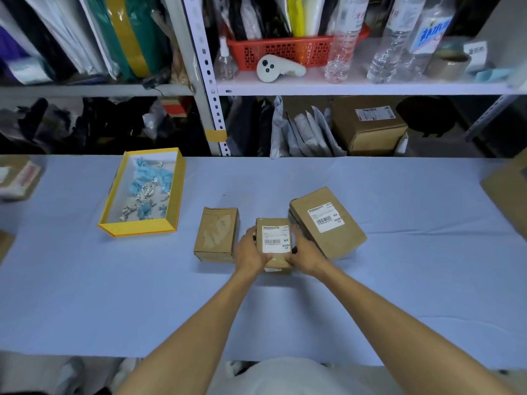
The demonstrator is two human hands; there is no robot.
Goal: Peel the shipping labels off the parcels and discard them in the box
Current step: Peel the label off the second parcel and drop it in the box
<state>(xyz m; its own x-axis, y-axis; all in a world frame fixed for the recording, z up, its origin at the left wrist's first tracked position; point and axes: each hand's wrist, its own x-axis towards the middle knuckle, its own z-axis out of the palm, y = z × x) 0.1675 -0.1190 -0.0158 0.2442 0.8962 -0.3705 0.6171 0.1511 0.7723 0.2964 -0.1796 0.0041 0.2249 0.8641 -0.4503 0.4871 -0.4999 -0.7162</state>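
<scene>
A small brown parcel stands in the middle of the table with a white shipping label on its top. My left hand grips its left side and my right hand grips its right side. To its left lies a bare brown parcel with only tape marks on top. A larger brown parcel with its own white label lies to the right. The yellow-rimmed box at the left holds several crumpled blue and white label scraps.
The light blue table runs the width of the view. Cardboard boxes sit at the left edge and right edge. Metal shelving behind the table holds bottles, a red basket, mailer bags and another labelled carton.
</scene>
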